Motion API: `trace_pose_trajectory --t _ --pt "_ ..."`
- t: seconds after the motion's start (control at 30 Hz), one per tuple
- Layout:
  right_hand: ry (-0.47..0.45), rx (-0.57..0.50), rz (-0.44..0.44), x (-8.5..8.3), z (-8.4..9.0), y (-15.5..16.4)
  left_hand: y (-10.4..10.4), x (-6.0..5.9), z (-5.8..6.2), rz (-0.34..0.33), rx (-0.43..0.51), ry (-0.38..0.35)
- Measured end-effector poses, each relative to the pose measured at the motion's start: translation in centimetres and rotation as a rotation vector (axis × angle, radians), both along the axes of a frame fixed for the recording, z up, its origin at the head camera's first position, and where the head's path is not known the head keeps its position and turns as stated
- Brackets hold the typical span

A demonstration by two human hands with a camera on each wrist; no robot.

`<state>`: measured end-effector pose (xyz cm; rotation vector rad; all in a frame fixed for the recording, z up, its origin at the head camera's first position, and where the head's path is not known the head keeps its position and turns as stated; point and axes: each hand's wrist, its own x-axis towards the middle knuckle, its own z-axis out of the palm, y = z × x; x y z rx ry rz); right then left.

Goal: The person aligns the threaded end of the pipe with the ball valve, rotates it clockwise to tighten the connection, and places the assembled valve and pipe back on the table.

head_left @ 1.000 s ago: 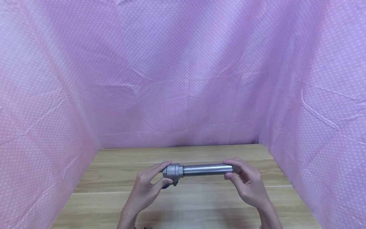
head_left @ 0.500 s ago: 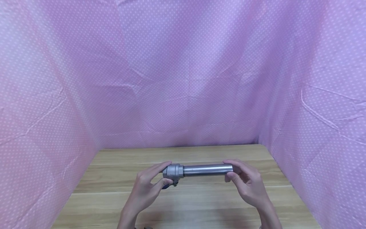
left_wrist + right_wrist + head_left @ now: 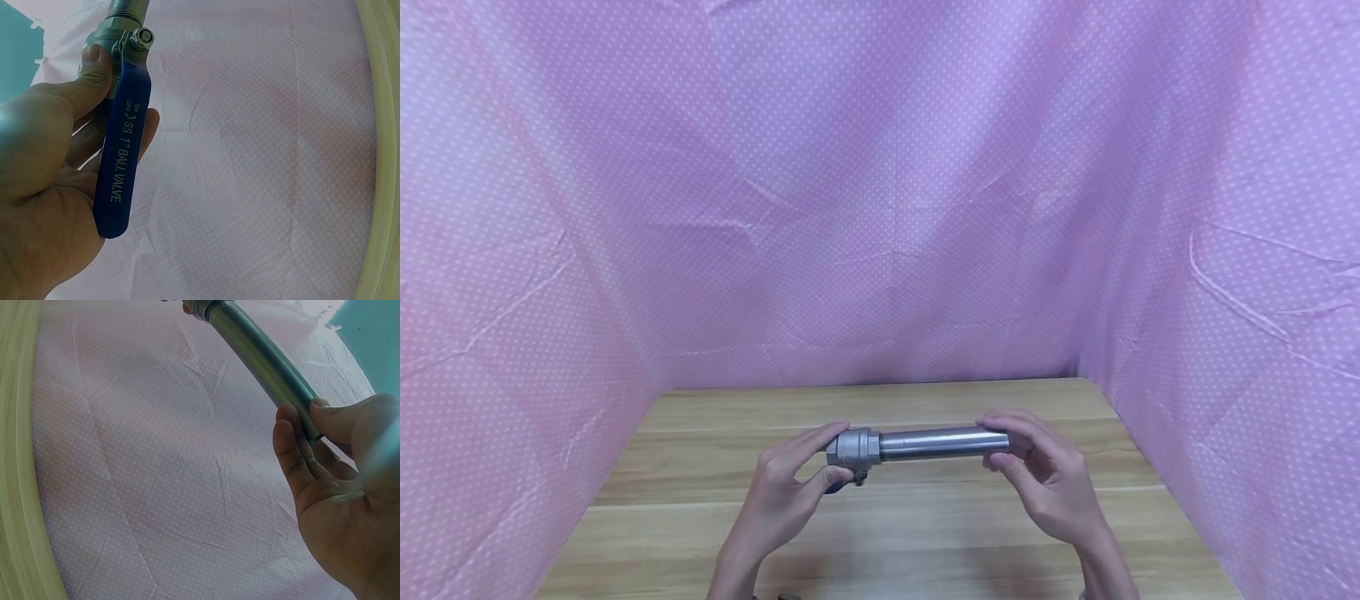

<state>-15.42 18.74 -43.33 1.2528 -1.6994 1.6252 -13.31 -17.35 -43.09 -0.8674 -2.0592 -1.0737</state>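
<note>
My left hand (image 3: 786, 492) grips the body of a steel ball valve (image 3: 853, 448), thumb on the near side and fingers over the far side. In the left wrist view the valve's blue lever (image 3: 125, 150), lettered "SS 1" BALL VALVE", runs back along the palm. A shiny metal pipe (image 3: 943, 443) extends to the right from the valve, its threaded end at the hex collar. My right hand (image 3: 1048, 475) pinches the pipe's free end between thumb and fingers, as the right wrist view also shows. Valve and pipe lie nearly level in line.
A light wood-grain table (image 3: 880, 533) spreads beneath both hands. Pink dotted cloth (image 3: 880, 208) hangs at the back and along both sides. A small dark object (image 3: 788, 597) shows at the bottom edge, beside the left wrist.
The right hand's fingers have shifted slightly around the pipe's end, and its fingertips now reach a little farther left along it. The left hand and the valve stay in place.
</note>
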Motion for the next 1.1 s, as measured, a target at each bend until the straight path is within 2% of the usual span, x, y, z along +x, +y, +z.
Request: trace_pose_trajectory --t 0.43,0.73,1.1 --pt "0.014 -0.013 -0.001 -0.07 0.03 -0.08 0.01 0.07 0.06 0.003 0.001 -0.018" --pt "0.021 0.005 -0.071 -0.02 -0.04 -0.13 -0.09 0.06 -0.02 0.0 -0.002 -0.021" --pt "0.023 0.008 -0.103 -0.14 -0.37 0.05 -0.07 0.1 0.05 0.0 -0.004 -0.016"
